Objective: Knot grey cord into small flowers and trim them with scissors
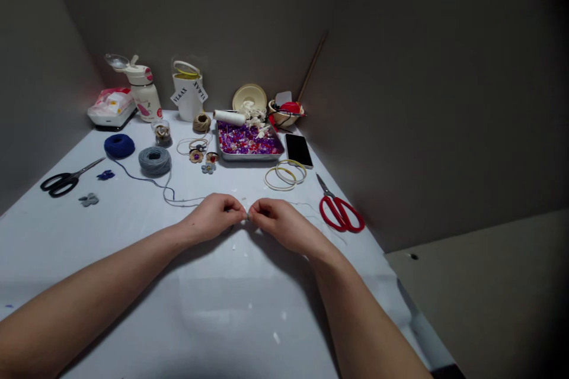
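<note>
Together — left hand (212,217), right hand (285,224), fingers (236,217) pinching grey yarn (248,217), forearms (120,275) converging

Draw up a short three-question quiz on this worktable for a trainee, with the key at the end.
1. True or false: the left hand and right hand are close together, nearer the camera than the bead tray.
2. Which thing lies just right of that tray? A) the dark blue yarn ball; B) the phone; C) the black-handled scissors.
3. Fill in: the scissors nearest the right hand have ____ handles.

Key: 1 true; 2 B; 3 red.
</note>
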A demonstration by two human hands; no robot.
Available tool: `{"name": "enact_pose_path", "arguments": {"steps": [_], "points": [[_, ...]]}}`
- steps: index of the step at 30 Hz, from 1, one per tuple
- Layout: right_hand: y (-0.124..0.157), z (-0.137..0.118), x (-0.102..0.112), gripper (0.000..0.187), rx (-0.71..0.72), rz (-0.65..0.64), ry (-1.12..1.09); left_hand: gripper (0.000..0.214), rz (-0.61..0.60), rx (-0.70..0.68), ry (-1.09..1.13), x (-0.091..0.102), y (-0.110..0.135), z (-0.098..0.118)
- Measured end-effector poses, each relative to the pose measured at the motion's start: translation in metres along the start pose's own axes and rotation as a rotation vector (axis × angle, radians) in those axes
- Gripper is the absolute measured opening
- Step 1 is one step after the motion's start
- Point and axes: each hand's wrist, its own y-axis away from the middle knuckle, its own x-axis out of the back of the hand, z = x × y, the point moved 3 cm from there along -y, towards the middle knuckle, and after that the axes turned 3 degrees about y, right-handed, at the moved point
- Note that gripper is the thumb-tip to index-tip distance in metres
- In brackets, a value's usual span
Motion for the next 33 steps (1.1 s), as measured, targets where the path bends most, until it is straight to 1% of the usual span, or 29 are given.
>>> {"name": "enact_pose_path", "arguments": {"steps": [4, 5, 7, 10, 14, 19, 24, 29, 33], "points": [[-0.002, -0.003, 0.006, 0.021, -0.005, 0.254, -0.213, 0.018, 0.201, -0.015, 0.254, 0.002, -0.002, -0.001], [-0.003, -0.003, 0.006, 0.021, -0.001, 0.301, -0.259, 0.019, 0.239, -0.010, 0.324, 0.001, -0.002, -0.002], [-0.006, -0.001, 0.002, 0.022, 0.004, 0.337, -0.336, 0.022, 0.283, 0.002, 0.421, 0.000, -0.002, -0.003], [-0.009, 0.004, -0.007, 0.023, -0.001, 0.350, -0.404, 0.024, 0.313, 0.004, 0.475, -0.003, -0.001, -0.002], [-0.009, 0.004, -0.014, 0.025, -0.013, 0.400, -0.427, 0.023, 0.329, -0.015, 0.480, -0.006, 0.000, -0.001], [-0.007, 0.001, -0.013, 0.022, -0.022, 0.422, -0.395, 0.020, 0.331, -0.030, 0.445, -0.009, 0.000, -0.003], [-0.006, 0.001, -0.008, 0.022, -0.018, 0.439, -0.371, 0.021, 0.264, -0.018, 0.385, -0.011, 0.001, -0.003], [-0.006, 0.001, -0.006, 0.023, -0.013, 0.398, -0.351, 0.018, 0.268, -0.021, 0.321, -0.008, 0.001, -0.003], [-0.006, 0.001, -0.006, 0.023, -0.017, 0.325, -0.325, 0.016, 0.236, -0.022, 0.289, -0.004, -0.001, -0.002]]}}
